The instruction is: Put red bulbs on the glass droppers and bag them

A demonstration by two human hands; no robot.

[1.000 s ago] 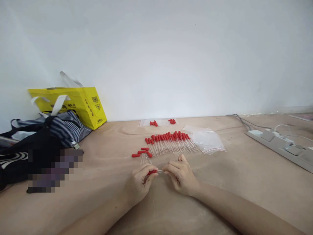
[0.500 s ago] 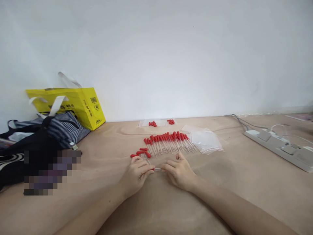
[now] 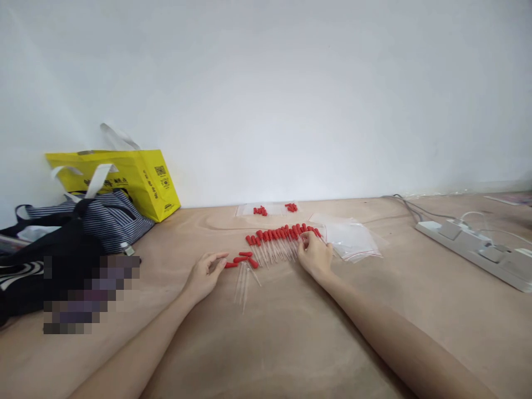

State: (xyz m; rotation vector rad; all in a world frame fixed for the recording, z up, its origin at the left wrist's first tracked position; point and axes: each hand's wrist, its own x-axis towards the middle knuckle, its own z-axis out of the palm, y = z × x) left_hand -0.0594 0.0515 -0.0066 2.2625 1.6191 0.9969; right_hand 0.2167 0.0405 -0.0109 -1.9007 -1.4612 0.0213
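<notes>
My left hand [image 3: 206,275] is over the table, thumb and fingers apart, beside a loose red rubber bulb [image 3: 231,265]; whether it touches the bulb is not clear. More red bulbs [image 3: 240,259] lie just right of it. Below them, several bare clear glass tubes [image 3: 244,288] fan out. My right hand [image 3: 315,255] is at the right part of a row of red-bulbed droppers [image 3: 270,244]. Its fingers are closed on a dropper [image 3: 300,237], mostly hidden by the hand.
Clear plastic bags [image 3: 355,238] lie right of the row. Behind it, a clear bag [image 3: 274,209] has small red bulbs on it. A power strip [image 3: 469,249] with cables is at the right. A yellow bag [image 3: 153,188] and a striped bag [image 3: 116,221] stand left.
My hands have moved apart from the red-ended tube they held between them. The right hand moved up to the dropper row; the left moved left and opened, uncovering the glass tubes.
</notes>
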